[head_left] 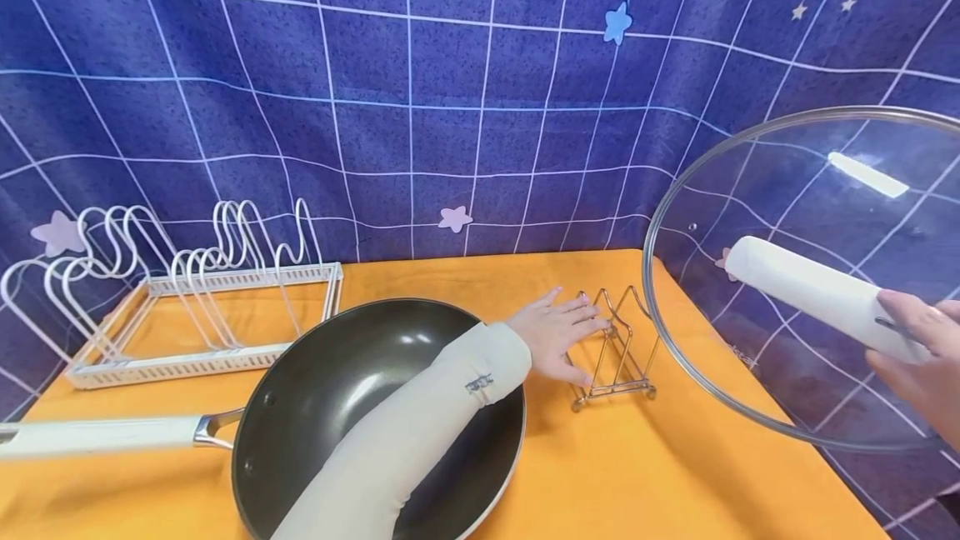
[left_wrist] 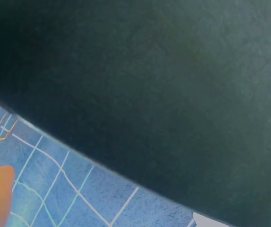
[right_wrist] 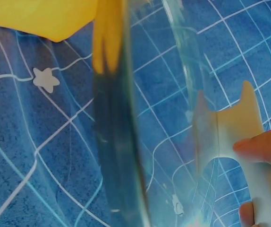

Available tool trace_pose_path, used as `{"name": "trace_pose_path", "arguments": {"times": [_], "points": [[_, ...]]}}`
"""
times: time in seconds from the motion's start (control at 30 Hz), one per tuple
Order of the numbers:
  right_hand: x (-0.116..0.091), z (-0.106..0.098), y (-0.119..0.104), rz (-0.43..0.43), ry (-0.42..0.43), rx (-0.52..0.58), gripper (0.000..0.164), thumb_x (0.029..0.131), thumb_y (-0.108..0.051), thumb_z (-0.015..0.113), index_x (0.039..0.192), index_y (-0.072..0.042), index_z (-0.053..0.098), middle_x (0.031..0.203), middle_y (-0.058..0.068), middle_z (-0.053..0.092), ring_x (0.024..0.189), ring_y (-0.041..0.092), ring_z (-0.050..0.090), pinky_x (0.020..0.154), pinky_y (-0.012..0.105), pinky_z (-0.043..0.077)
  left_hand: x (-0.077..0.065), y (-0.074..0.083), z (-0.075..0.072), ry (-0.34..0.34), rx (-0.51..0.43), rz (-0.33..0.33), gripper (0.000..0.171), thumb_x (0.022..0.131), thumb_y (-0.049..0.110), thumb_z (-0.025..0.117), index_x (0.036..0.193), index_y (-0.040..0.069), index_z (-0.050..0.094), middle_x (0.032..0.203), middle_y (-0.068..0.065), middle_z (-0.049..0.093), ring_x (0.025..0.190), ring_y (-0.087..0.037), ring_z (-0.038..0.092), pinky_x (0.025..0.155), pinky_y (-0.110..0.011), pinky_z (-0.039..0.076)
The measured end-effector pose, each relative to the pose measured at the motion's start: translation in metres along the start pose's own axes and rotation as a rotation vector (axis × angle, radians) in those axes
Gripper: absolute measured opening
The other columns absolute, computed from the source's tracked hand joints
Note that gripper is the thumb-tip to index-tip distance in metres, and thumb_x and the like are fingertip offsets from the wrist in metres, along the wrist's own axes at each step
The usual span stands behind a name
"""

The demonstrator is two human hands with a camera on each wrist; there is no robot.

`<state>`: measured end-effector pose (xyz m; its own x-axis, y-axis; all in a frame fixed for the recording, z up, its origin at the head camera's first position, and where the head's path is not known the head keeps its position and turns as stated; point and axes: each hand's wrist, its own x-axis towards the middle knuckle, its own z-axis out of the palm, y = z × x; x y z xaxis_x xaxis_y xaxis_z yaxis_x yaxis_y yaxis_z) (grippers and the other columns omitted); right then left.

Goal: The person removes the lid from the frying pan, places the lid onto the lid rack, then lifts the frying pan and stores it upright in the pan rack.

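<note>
Glass lid, raised beside wire rack, has its white handle pinched in the fingers of right hand, presumably for firm control; left hand, fingers spread, is at the rack, perhaps steadying it, contact unclear.

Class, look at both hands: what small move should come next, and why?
Probably the right hand should ease the glass lid left toward the small wire rack. It grips the lid's white handle, the lid is held up near the rack's right side, no item shows in the rack, and the left hand, fingers spread, is at the rack, perhaps to steady it.
</note>
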<state>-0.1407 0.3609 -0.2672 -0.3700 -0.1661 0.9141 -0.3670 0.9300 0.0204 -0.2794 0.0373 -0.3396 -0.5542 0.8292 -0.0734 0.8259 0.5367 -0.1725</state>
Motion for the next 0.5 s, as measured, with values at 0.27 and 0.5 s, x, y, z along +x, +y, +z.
{"name": "trace_pose_path", "arguments": {"times": [0.27, 0.5], "points": [[0.003, 0.008, -0.004, 0.016, 0.053, 0.128, 0.092, 0.09, -0.069, 0.036, 0.108, 0.017, 0.059, 0.116, 0.004, 0.07, 0.103, -0.006, 0.027, 0.092, 0.005, 0.022, 0.003, -0.001, 0.0, 0.007, -0.003, 0.004, 0.085, 0.088, 0.073, 0.04, 0.156, 0.027, 0.019, 0.162, 0.005, 0.017, 0.149, -0.014, 0.008, 0.121, -0.044, -0.001], [0.014, 0.006, -0.018, 0.009, 0.01, 0.087, 0.089, 0.089, -0.07, 0.031, 0.095, 0.014, 0.059, 0.074, 0.041, 0.045, 0.085, 0.002, 0.039, 0.071, 0.01, 0.026, 0.002, -0.005, 0.002, 0.01, -0.033, 0.012, 0.084, 0.088, 0.071, 0.044, 0.156, 0.027, 0.02, 0.162, 0.005, 0.017, 0.15, -0.016, 0.007, 0.121, -0.045, -0.002]]}}
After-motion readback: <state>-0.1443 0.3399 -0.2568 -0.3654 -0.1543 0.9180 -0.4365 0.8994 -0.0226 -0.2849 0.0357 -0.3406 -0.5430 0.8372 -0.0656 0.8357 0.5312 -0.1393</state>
